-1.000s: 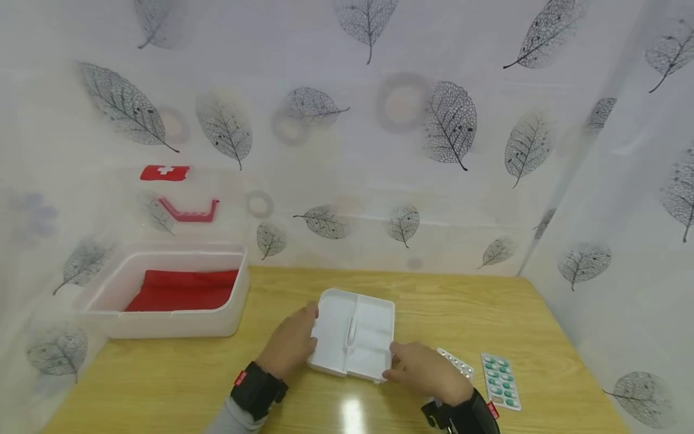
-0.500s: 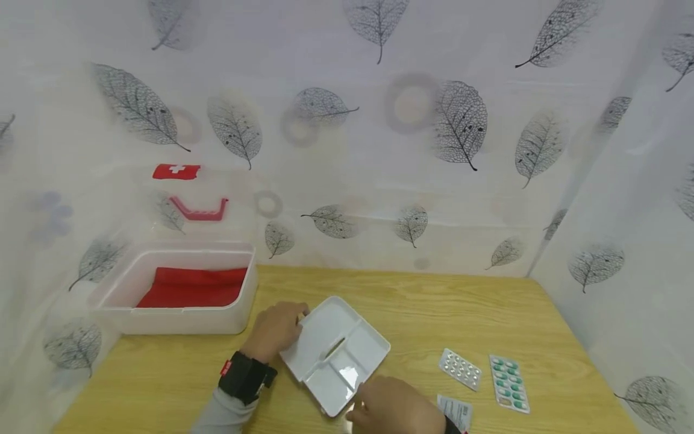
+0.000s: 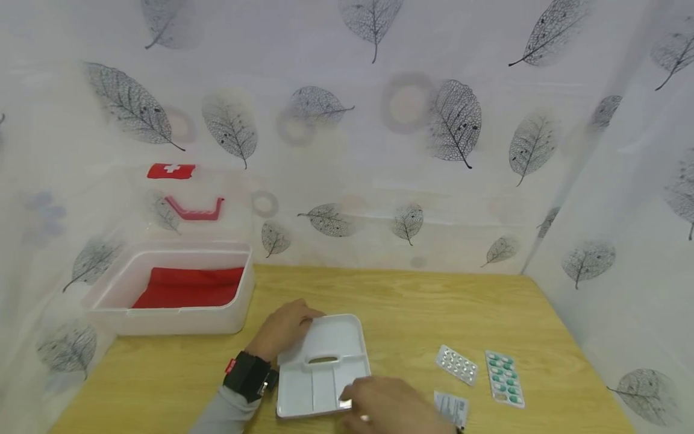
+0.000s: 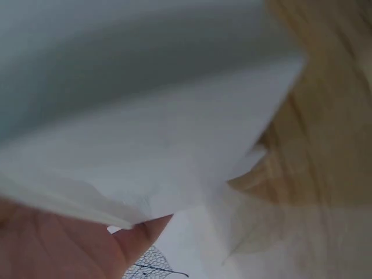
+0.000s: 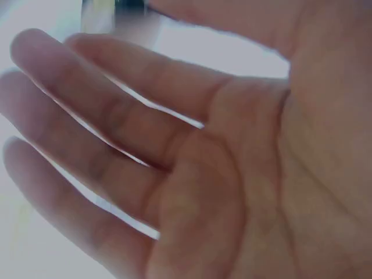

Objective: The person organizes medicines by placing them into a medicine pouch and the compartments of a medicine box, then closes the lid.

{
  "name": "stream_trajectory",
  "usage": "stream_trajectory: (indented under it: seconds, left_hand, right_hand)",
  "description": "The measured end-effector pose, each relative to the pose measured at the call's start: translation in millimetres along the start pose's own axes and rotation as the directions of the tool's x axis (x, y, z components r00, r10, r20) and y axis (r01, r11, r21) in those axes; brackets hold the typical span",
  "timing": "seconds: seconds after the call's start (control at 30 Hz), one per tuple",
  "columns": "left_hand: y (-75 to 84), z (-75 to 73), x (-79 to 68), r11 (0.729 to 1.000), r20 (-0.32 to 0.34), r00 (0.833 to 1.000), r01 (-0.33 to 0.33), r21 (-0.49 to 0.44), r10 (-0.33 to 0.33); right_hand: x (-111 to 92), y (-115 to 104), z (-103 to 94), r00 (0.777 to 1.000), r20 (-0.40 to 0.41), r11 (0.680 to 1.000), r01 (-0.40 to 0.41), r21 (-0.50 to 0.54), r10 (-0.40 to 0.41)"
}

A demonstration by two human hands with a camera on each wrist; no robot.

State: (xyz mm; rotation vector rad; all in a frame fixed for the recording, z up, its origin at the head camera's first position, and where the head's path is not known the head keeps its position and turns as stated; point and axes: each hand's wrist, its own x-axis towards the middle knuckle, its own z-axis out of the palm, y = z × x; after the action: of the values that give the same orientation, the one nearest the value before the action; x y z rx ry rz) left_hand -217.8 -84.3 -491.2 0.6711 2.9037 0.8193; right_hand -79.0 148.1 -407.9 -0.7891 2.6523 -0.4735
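A white divided tray (image 3: 295,389), with a slotted grip bar across its middle, sits on the wooden table in the head view. My left hand (image 3: 284,330) holds the tray by its far left side; in the left wrist view the left hand (image 4: 70,247) lies along the blurred tray wall (image 4: 157,139). Over the tray's near right corner is my right hand (image 3: 393,407), hiding that corner. Seen from the right wrist, the right hand (image 5: 192,174) has its fingers extended and slightly spread, and nothing is held in it.
To the right lie a silver blister pack (image 3: 456,364), a blister pack of green-and-white capsules (image 3: 505,378) and a printed foil pack (image 3: 451,408). At the left stands a translucent box (image 3: 179,323) with red cloth (image 3: 190,288); a red handle (image 3: 194,214) shows behind it.
The tray has turned so its large compartment now faces the far side, and has shifted nearer and slightly left. My right hand moved left and nearer, uncovering the printed foil pack.
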Motion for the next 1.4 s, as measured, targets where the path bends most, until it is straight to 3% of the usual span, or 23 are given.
stream_trajectory:
  seconds: [0.07,0.17,0.23,0.3,0.47,0.63,0.8,0.93,1.07,1.17,1.33,1.4]
  left_hand:
    - [-2.8,3.3,2.8,0.999,-0.005,0.999,-0.046,-0.007,0.045]
    - [-5.9,6.6,5.0,0.996,0.01,0.997,-0.071,-0.047,0.072]
    - [-8.2,9.4,5.6,0.994,0.026,0.997,-0.074,-0.076,0.076]
    - [-10.2,11.8,5.5,0.993,0.041,0.997,-0.066,-0.099,0.07]
    - [-12.4,12.4,5.1,0.99,0.051,0.997,-0.043,-0.137,0.05]
    - [-11.8,11.7,5.0,0.987,0.063,0.997,-0.026,-0.156,0.036]
    - [-11.5,13.6,4.5,0.986,0.079,0.997,-0.008,-0.166,0.022]
    - [-12.6,14.5,4.0,0.985,0.057,0.997,-0.039,-0.17,0.049]
    - [-13.8,15.0,4.6,0.983,0.037,0.996,-0.07,-0.169,0.077]
    - [-13.4,14.1,5.1,0.984,0.048,0.997,-0.052,-0.173,0.061]
    - [-9.9,11.8,7.5,0.988,0.08,0.997,-0.004,-0.155,0.016]
    - [-8.2,10.6,8.3,0.989,0.093,0.996,0.008,-0.147,0.006]
  right_hand:
    - [-12,27,-22.8,0.991,-0.096,0.993,-0.091,0.078,0.098]
    - [-24,83,-41.8,0.949,-0.169,0.958,-0.244,0.15,0.268]
    - [-29,117,-46.5,0.911,-0.131,0.906,-0.358,0.225,0.392]
    - [-32,144,-44.4,0.882,-0.075,0.858,-0.43,0.282,0.466]
    - [-28,179,-30.0,0.861,-0.013,0.817,-0.477,0.323,0.508]
    - [-23,186,-21.2,0.845,-0.035,0.803,-0.494,0.332,0.534]
    - [-24,187,-18.5,0.847,-0.031,0.81,-0.495,0.314,0.53]
    - [-26,187,-21.3,0.85,-0.045,0.816,-0.486,0.311,0.524]
    - [-30,185,-28.3,0.868,-0.111,0.846,-0.431,0.315,0.484]
    - [-33,177,-37.4,0.896,-0.188,0.897,-0.346,0.275,0.403]
    - [-28,142,-51.2,0.92,-0.254,0.936,-0.232,0.263,0.299]
    - [-20,124,-50.0,0.94,-0.25,0.944,-0.156,0.29,0.232]
